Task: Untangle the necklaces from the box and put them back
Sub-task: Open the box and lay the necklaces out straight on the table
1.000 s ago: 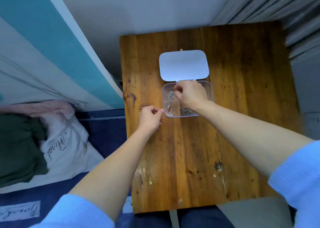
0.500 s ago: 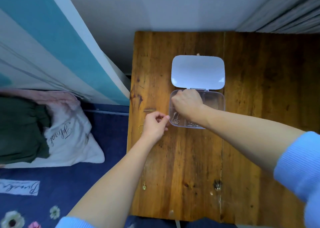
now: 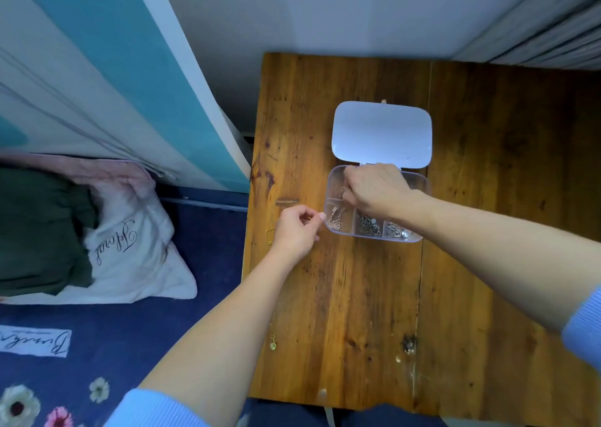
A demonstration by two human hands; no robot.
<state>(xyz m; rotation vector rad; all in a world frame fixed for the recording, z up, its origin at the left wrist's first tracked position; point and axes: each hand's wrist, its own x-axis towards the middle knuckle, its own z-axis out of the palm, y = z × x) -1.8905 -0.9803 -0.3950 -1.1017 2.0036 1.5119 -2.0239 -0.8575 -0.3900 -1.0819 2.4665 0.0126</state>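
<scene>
A clear plastic box with several compartments sits on the wooden table, its white lid flipped open behind it. Rose-gold and silver necklaces lie tangled in the front compartments. My right hand reaches into the back left compartment, fingers pinched on a thin chain. My left hand hovers just left of the box, thumb and fingers pinched together; what it holds is too fine to see. A gold chain lies on the table behind that hand.
A small pendant lies near the table's left edge. Left of the table is a bed with a navy floral sheet, a white pillow and a dark green cloth. A wall stands beyond the table.
The view has shifted, so the table sits further right. My right hand moved from the box's middle to its back left compartment. My left hand stays pinched beside the box.
</scene>
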